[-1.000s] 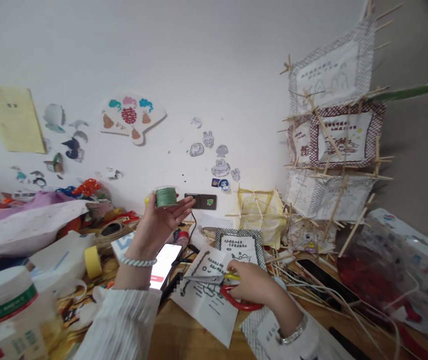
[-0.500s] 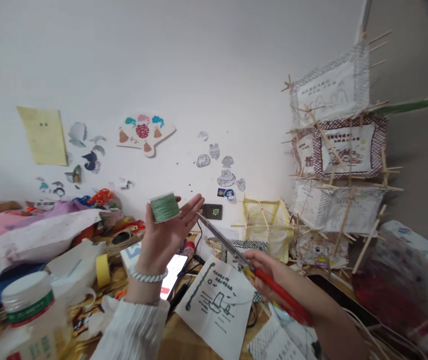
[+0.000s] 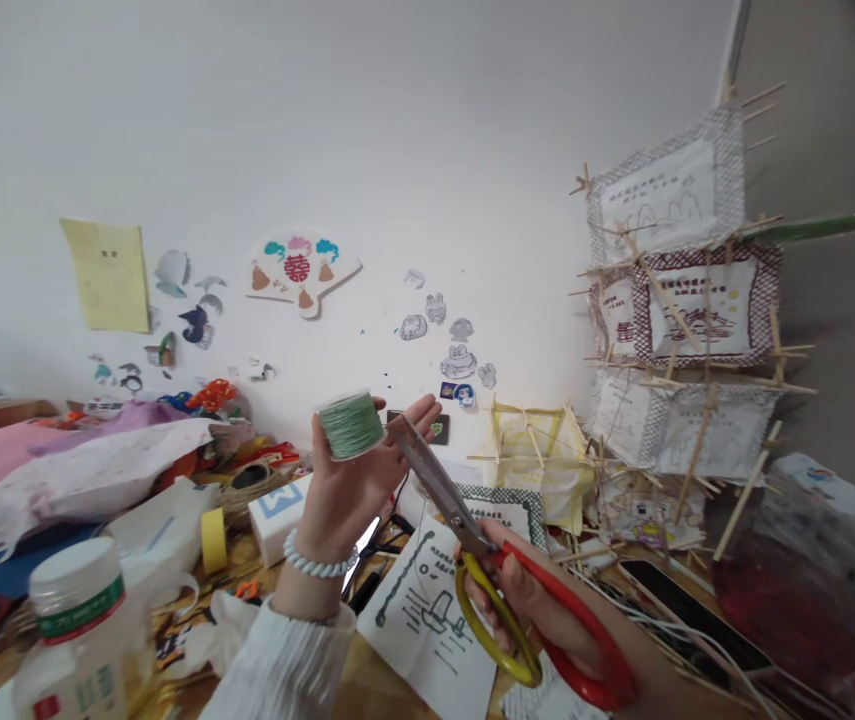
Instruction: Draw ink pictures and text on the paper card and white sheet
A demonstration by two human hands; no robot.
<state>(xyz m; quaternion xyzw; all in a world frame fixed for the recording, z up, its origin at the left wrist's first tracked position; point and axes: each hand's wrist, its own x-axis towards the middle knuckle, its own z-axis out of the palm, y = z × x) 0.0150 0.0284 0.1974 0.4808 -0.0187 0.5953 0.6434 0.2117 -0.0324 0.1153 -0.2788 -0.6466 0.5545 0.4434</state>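
A spool of green thread (image 3: 353,425) rests in my left hand (image 3: 356,490), held between the thumb and the palm, while the other fingers stretch out to the right. A beaded bracelet (image 3: 320,562) circles that wrist. My right hand (image 3: 521,590) grips scissors (image 3: 448,492) by their red and yellow handles. Their blades point up and left, and the tips come close to the left fingers beside the spool. Below the scissors lies a white sheet with a green boat drawing (image 3: 438,615), partly covered by the right hand and handles.
A tiered stick frame with drawn panels (image 3: 697,305) stands at the right, beside a yellow stick frame (image 3: 536,455). A plastic bottle (image 3: 78,630), yellow tape (image 3: 213,538) and a white box (image 3: 273,520) are at the left. A dark phone (image 3: 697,615) lies at the right.
The spool and my left hand have shifted right. The scissors have turned, so both handle loops now show, and their tips are closer to the spool. The view has swung slightly left.
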